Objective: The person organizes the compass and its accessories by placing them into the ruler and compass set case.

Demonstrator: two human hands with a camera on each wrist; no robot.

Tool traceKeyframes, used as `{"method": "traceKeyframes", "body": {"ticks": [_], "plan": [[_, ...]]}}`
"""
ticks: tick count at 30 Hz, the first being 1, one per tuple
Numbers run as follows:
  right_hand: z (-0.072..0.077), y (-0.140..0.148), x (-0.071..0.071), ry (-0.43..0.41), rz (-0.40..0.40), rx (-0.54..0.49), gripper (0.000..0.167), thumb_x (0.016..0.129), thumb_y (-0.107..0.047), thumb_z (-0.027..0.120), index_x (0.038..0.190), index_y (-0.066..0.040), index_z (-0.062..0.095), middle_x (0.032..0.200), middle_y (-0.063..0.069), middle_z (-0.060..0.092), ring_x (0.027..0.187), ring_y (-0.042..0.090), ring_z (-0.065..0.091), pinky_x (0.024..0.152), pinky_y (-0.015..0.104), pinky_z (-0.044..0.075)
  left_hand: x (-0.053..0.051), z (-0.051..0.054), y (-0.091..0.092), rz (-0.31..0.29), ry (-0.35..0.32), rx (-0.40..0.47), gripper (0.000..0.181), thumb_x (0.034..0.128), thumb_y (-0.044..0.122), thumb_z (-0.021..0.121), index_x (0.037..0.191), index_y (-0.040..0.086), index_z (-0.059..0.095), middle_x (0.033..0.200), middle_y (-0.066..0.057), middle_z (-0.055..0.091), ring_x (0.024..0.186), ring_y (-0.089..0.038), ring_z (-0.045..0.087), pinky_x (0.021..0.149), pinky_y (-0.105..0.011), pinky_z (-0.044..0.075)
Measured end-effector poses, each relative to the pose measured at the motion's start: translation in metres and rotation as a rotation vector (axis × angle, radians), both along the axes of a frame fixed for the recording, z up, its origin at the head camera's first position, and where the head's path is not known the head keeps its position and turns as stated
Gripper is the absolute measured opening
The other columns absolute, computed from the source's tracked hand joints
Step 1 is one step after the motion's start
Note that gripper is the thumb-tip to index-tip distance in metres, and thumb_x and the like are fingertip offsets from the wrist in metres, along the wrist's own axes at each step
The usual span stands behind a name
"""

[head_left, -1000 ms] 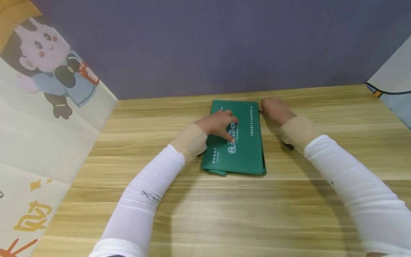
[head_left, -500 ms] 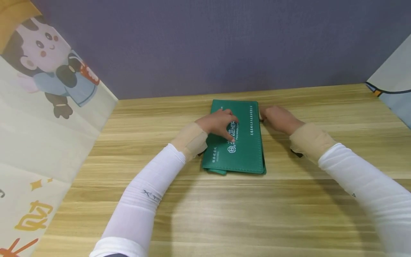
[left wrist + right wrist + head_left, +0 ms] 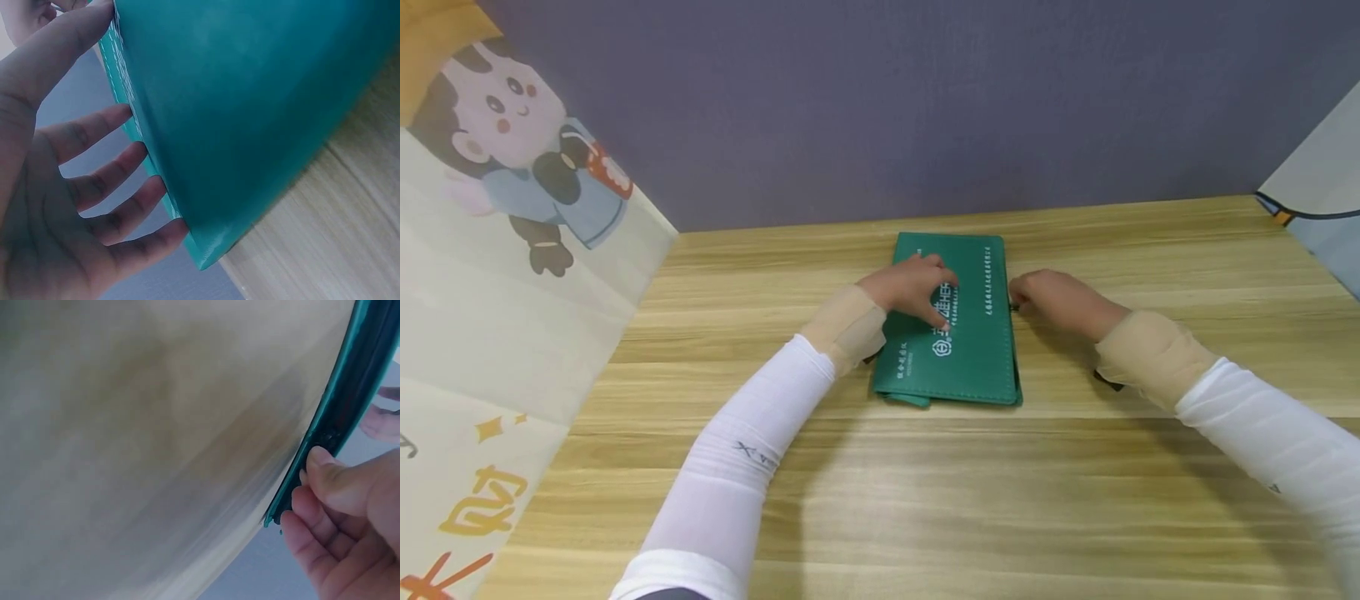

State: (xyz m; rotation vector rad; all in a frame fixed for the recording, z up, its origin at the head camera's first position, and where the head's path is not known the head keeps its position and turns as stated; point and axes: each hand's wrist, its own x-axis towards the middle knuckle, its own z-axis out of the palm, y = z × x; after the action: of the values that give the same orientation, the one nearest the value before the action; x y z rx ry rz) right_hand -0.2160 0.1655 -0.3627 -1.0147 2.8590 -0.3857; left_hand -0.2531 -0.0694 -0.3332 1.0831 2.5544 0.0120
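Observation:
A green zippered case (image 3: 958,367) with white lettering lies flat on the wooden table, its long side running away from me. My left hand (image 3: 908,288) rests on the cover with fingers spread; in the left wrist view its fingertips (image 3: 156,232) touch the green surface. At the right edge my right hand (image 3: 1063,302) pinches a small dark zipper pull (image 3: 1015,307) between thumb and finger. The right wrist view shows the dark zipper band (image 3: 350,403) along the case's side, with the thumb against it. The fingers mostly cover the pull there.
The wooden table (image 3: 925,500) meets a dark blue-grey wall (image 3: 925,108) just behind the case. A pale panel (image 3: 467,333) with cartoon prints borders the left side. Under the case's near-left corner a small green flap (image 3: 908,401) sticks out.
My right hand has slid along the case's right edge from near the far corner toward me, the zipper pull between its fingers. The left hand has stayed in place on the cover.

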Motion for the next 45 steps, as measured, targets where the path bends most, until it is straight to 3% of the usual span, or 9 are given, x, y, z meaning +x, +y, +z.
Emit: {"method": "traceKeyframes", "body": {"ticks": [7,15,25,33,40,45], "plan": [[-0.001,0.001,0.012,-0.012,0.067,-0.025,0.030,0.083,0.008,0.063,0.066,-0.009,0.045,0.066,-0.002,0.038,0.064,0.014,0.035,0.057,0.031,0.029,-0.002,-0.002,0.001,-0.008,0.001,-0.010,0.072,0.0802,0.044,0.072,0.140,0.013,0.044,0.141,-0.010,0.039,0.132,-0.024,0.035,0.116,-0.039,0.018],[-0.007,0.005,0.023,-0.040,0.137,-0.065,0.032,0.082,0.007,0.064,0.066,-0.013,0.044,0.064,-0.006,0.037,0.062,0.010,0.036,0.057,0.027,0.031,-0.002,-0.003,0.001,0.004,-0.004,-0.011,0.072,0.0797,0.044,0.072,0.140,0.013,0.045,0.141,-0.010,0.039,0.132,-0.024,0.035,0.115,-0.038,0.019],[-0.005,0.004,0.050,-0.103,0.168,-0.067,0.033,0.084,0.003,0.065,0.066,-0.016,0.044,0.065,-0.008,0.035,0.063,0.006,0.035,0.057,0.022,0.031,-0.002,-0.001,0.000,0.026,-0.017,-0.016,0.073,0.0801,0.045,0.072,0.141,0.016,0.043,0.142,-0.009,0.036,0.133,-0.027,0.033,0.112,-0.039,0.027],[-0.004,0.004,0.065,-0.066,0.176,-0.080,0.038,0.081,0.008,0.065,0.064,-0.017,0.042,0.064,-0.010,0.035,0.061,0.005,0.034,0.055,0.021,0.031,-0.005,-0.002,0.001,0.007,-0.009,-0.019,0.072,0.0803,0.045,0.071,0.140,0.015,0.043,0.141,-0.010,0.037,0.133,-0.024,0.035,0.117,-0.044,0.013],[-0.001,0.001,0.079,-0.104,0.242,-0.095,0.033,0.081,0.000,0.069,0.066,-0.018,0.046,0.065,-0.012,0.034,0.061,0.002,0.033,0.055,0.019,0.030,-0.005,0.000,0.003,0.014,-0.008,-0.021,0.073,0.0798,0.046,0.071,0.140,0.016,0.044,0.141,-0.009,0.038,0.132,-0.024,0.035,0.115,-0.042,0.019],[-0.002,-0.003,0.093,-0.053,0.184,-0.105,0.034,0.079,0.000,0.071,0.065,-0.018,0.046,0.064,-0.012,0.037,0.060,0.002,0.033,0.054,0.019,0.031,-0.005,0.000,0.003,0.024,-0.009,-0.021,0.073,0.0798,0.045,0.072,0.140,0.016,0.043,0.140,-0.009,0.038,0.132,-0.024,0.035,0.115,-0.041,0.020]]}}
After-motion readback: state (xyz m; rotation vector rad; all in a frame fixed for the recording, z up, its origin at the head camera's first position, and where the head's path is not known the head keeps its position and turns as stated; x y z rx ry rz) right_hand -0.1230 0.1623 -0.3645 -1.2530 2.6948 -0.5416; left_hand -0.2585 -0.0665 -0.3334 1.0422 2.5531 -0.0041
